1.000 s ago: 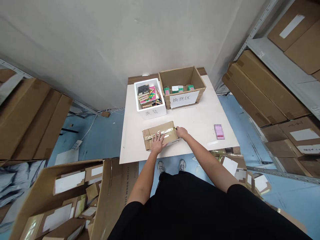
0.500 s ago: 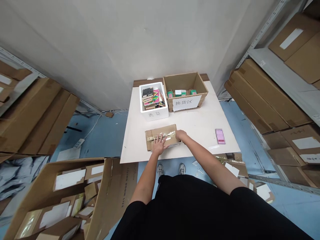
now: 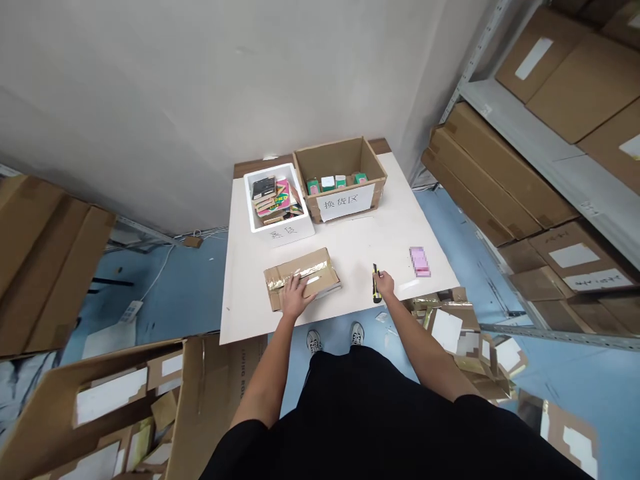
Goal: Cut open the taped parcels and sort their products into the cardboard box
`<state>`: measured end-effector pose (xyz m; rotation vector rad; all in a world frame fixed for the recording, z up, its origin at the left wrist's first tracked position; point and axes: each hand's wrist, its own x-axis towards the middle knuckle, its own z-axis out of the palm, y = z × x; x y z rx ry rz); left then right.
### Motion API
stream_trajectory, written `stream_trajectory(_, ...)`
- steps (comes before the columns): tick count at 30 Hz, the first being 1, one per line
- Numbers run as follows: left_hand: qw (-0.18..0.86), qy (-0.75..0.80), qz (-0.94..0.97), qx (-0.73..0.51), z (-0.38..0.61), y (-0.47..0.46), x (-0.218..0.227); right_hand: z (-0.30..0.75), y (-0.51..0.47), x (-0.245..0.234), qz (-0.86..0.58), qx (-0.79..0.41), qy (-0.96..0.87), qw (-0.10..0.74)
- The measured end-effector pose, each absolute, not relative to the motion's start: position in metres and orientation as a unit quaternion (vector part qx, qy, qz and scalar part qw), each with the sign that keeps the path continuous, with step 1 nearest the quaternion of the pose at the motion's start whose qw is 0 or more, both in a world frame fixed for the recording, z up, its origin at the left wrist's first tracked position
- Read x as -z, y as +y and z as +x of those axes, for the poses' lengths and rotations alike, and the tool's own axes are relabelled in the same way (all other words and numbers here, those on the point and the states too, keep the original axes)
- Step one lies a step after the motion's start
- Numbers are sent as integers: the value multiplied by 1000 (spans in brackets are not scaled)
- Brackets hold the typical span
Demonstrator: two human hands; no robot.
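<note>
Our right hand (image 3: 384,285) is closed around a yellow-and-black utility knife (image 3: 375,283), just above the white tabletop (image 3: 350,257) and near its front edge; we cannot make out a blade. Our left hand (image 3: 295,297) lies open and flat on a taped cardboard parcel (image 3: 311,263), fingers spread and pointing up and to the right, with that arm reaching forward from the body. The parcel sits askew near the table's front edge, with a band of clear packing tape (image 3: 276,285) across it. An open stretch of tabletop separates the parcel from the knife hand, and there is a narrower gap between the parcel and a white foam box (image 3: 277,233) of packaged goods behind it. Beside that box stands a labelled open cardboard box (image 3: 340,160), holding small green and white packs. A pixelated pink item (image 3: 420,261) lies to the right, well apart from the knife and near the table's right edge.
</note>
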<state>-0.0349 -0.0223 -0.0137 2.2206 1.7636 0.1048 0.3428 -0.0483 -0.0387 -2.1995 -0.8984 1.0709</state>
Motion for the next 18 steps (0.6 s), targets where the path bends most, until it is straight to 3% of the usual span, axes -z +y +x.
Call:
stream_trajectory(8, 145, 655, 739, -55, -36, -22, 0, 357, -35, 55, -846, -368, -257, 287)
stream_trajectory(18, 142, 708, 691, 21, -20, -37, -11, 161, -30, 68, -713, -518, -340, 328)
